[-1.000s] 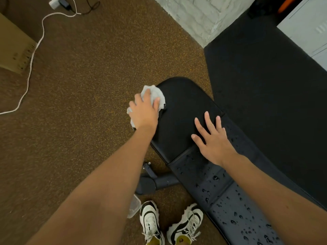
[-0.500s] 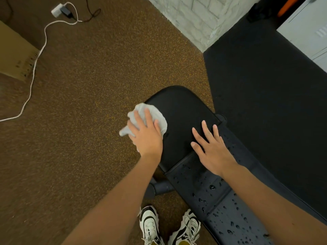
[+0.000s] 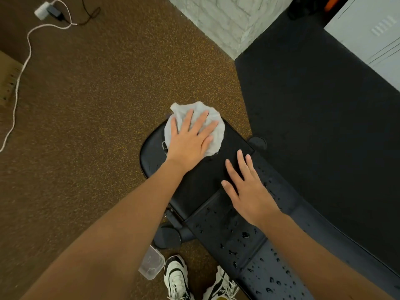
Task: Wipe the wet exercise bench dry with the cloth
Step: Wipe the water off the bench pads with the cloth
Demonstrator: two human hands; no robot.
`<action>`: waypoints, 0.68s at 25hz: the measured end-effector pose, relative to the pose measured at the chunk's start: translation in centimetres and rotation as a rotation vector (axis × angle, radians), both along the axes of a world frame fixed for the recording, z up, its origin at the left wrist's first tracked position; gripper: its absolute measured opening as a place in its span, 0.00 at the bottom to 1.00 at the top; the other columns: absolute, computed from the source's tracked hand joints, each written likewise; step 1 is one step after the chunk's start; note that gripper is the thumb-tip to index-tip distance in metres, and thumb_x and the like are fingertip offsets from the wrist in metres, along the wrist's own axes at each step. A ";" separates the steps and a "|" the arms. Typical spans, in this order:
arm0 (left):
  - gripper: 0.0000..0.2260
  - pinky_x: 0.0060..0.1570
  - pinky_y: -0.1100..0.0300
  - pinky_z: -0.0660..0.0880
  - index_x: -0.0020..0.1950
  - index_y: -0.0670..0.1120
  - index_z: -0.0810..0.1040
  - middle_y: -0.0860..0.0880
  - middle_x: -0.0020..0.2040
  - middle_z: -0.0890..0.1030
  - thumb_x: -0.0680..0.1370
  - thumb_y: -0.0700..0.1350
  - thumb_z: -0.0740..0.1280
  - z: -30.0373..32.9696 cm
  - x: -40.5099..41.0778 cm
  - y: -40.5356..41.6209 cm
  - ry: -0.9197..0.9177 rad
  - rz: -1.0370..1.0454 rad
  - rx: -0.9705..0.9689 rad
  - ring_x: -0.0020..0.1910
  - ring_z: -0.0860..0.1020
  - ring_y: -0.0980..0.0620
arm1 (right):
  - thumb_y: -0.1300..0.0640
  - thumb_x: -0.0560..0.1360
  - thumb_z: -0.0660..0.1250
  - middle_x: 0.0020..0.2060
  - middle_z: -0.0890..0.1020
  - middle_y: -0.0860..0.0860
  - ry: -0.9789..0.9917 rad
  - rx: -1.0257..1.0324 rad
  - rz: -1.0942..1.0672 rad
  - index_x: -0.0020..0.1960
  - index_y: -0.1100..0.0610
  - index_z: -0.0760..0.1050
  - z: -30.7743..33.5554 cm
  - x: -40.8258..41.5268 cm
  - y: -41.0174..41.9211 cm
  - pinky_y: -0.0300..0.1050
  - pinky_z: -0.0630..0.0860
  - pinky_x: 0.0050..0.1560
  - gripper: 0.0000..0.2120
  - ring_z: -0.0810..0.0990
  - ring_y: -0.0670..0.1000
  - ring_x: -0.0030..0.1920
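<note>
A black padded exercise bench point(image 3: 207, 182) runs from the middle of the view down to the lower right. Water drops dot its nearer pad point(image 3: 238, 241). A crumpled pale grey cloth point(image 3: 213, 124) lies on the far end of the seat pad. My left hand point(image 3: 190, 139) presses flat on the cloth with fingers straight and spread. My right hand point(image 3: 246, 189) rests flat on the bench near the gap between the two pads, fingers straight, holding nothing.
Brown speckled floor lies to the left, a black mat point(image 3: 313, 118) to the right. A clear plastic container point(image 3: 151, 266) stands by my shoes point(image 3: 177, 278). A white cable point(image 3: 23, 68) and charger trail at far left. A white brick wall corner point(image 3: 225, 20) is behind.
My left hand slid the cloth from the seat's left edge to its far end, and now lies flatter on it. My right hand stayed put on the bench.
</note>
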State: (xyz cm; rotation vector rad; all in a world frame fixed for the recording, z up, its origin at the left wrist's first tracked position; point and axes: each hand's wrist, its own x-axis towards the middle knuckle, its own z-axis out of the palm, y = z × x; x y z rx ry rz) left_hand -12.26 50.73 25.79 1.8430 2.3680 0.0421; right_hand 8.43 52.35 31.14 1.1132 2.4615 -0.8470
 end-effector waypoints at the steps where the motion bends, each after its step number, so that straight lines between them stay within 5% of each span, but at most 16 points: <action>1: 0.22 0.68 0.33 0.51 0.75 0.58 0.57 0.51 0.77 0.58 0.81 0.55 0.43 -0.1 0.0 -1.3 0.010 -0.014 0.015 0.75 0.56 0.41 | 0.41 0.80 0.46 0.76 0.34 0.48 -0.020 0.009 -0.018 0.78 0.51 0.44 0.1 0.0 0.0 0.49 0.48 0.76 0.30 0.31 0.49 0.74; 6: 0.22 0.68 0.33 0.48 0.76 0.60 0.50 0.53 0.78 0.49 0.81 0.55 0.41 0.5 -0.8 -0.4 -0.093 0.259 -0.060 0.76 0.46 0.44 | 0.40 0.80 0.44 0.75 0.32 0.51 -0.107 0.033 -0.038 0.78 0.54 0.40 0.5 0.8 -0.2 0.50 0.44 0.76 0.32 0.31 0.52 0.74; 10: 0.20 0.68 0.31 0.45 0.75 0.62 0.53 0.54 0.78 0.52 0.82 0.55 0.44 0.5 2.4 3.6 -0.068 0.064 -0.046 0.76 0.46 0.43 | 0.41 0.80 0.46 0.75 0.33 0.49 -0.060 -0.022 -0.084 0.77 0.56 0.38 0.6 0.9 0.1 0.49 0.46 0.76 0.33 0.32 0.49 0.75; 17: 0.20 0.67 0.30 0.51 0.73 0.60 0.61 0.53 0.76 0.60 0.81 0.55 0.47 -0.5 1.7 -4.2 -0.007 -0.050 0.076 0.76 0.56 0.43 | 0.41 0.80 0.47 0.75 0.34 0.49 -0.060 -0.020 -0.111 0.77 0.58 0.39 0.9 1.0 0.0 0.49 0.51 0.76 0.34 0.34 0.48 0.75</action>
